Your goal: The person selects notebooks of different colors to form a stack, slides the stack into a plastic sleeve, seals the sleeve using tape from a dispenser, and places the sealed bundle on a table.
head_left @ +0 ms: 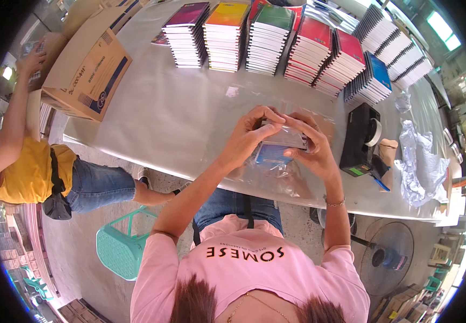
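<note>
Near the table's front edge, both my hands are around a small spiral-type notebook bundle with a blue cover (271,154), partly covered by clear plastic (292,177). My left hand (255,132) closes on its far left side, thumb and fingers pinching the plastic at the top. My right hand (313,141) grips the right side, its fingertips meeting the left hand's at the far edge. My fingers hide much of the bundle, so I cannot tell how many notebooks are in it.
Notebook stacks in purple (188,37), yellow (223,37), green (268,40), red (309,51) and blue (370,81) line the far side. A black device (358,137) and crumpled white plastic (420,164) lie right. A person in yellow (28,169) stands left beside a cardboard box (90,75).
</note>
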`<state>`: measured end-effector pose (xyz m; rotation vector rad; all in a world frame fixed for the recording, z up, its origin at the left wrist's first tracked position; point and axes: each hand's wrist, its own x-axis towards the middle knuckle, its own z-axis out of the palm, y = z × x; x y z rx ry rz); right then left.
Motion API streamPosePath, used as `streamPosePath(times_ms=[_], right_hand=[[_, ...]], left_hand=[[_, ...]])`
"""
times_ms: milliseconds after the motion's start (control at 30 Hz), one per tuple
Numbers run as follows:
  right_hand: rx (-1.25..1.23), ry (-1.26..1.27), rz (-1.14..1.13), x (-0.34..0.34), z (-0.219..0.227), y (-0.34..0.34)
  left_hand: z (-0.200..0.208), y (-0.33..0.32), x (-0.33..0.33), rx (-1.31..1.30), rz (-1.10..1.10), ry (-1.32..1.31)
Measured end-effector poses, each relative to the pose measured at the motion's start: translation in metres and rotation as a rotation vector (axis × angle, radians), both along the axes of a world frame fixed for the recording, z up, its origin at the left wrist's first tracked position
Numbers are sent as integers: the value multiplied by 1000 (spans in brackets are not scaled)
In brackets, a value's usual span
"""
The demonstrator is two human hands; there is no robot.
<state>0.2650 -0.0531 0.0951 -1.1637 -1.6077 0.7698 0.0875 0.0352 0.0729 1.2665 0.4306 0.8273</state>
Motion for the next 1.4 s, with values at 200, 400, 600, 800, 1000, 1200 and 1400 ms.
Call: streamPosePath(times_ms=[200,400,600,800,1000,1200,1400], right_hand=[[-16,20,-144,0,-11,-6],[195,-267,-334,-24,-17,-11],[318,-690,-677,24,0,-57],[80,-729,-1145,85,-20,-74],[-98,-525,-1115,92,-35,-75],[-189,-337,-1104,99,-46,-80],[-247,-146,-1117,108,-59,-97]], left_hand=[[29,1,-11,731,106,266],[12,-6,-30,1042,151,225],[10,-17,-19,1227,122,266],[-26,-14,-4,1269,135,257],[-24,-22,-1,1200,219,167],[-27,-15,3,1258,271,106],[-26,-21,1,1302,276,161]])
